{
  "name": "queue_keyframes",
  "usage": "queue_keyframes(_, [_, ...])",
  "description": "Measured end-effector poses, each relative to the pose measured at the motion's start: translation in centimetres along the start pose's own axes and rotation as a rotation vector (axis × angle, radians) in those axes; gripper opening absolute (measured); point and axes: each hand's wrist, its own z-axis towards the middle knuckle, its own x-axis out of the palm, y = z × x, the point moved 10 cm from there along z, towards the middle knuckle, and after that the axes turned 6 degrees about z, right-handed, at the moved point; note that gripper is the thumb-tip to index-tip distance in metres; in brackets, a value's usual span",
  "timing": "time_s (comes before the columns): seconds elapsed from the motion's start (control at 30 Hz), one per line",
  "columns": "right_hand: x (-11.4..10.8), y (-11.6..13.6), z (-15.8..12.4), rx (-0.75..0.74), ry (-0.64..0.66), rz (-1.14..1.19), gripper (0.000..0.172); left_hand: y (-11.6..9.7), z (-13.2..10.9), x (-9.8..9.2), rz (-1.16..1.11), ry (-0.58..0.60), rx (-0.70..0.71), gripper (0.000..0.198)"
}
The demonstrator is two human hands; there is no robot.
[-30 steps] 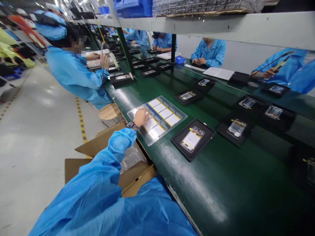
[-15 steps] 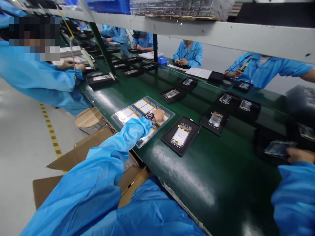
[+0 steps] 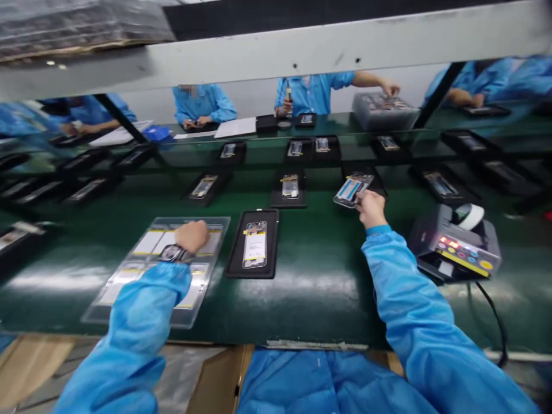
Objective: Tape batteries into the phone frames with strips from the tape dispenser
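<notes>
Blue-striped, the phone part (image 3: 352, 188) was pinched in your right hand (image 3: 372, 208), lying to the fingers' left, long axis slanting near-left to far-right; your left hand (image 3: 192, 236) hung over the clear tray (image 3: 184, 320), its grip hidden.

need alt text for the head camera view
A person's right hand holds a phone part above a green workbench, while the left hand is over a clear tray of white packs. Between them, an open phone lies in a black tray; a tape dispenser stands at right.
</notes>
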Motion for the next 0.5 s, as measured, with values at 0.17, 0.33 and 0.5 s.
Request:
queue_keyframes(0.17, [0.5, -4.6, -5.0, 0.213, 0.204, 0.091, 0.017, 2.3, -1.2, -1.8, -0.012, -0.065, -0.117, 0.028])
queue_keyframes(0.33, [1.3, -6.5, -11.0, 0.329, 0.46, 0.161, 0.033, -8.3, -4.8, -2.0, -0.911, -0.042, 0.076, 0.033])
queue_keyframes(0.5, [1.2, -7.6, -14.4, 0.405, 0.517, 0.173, 0.043, -22.3, -9.8, -0.8, -1.447, 0.257, 0.299, 0.042])
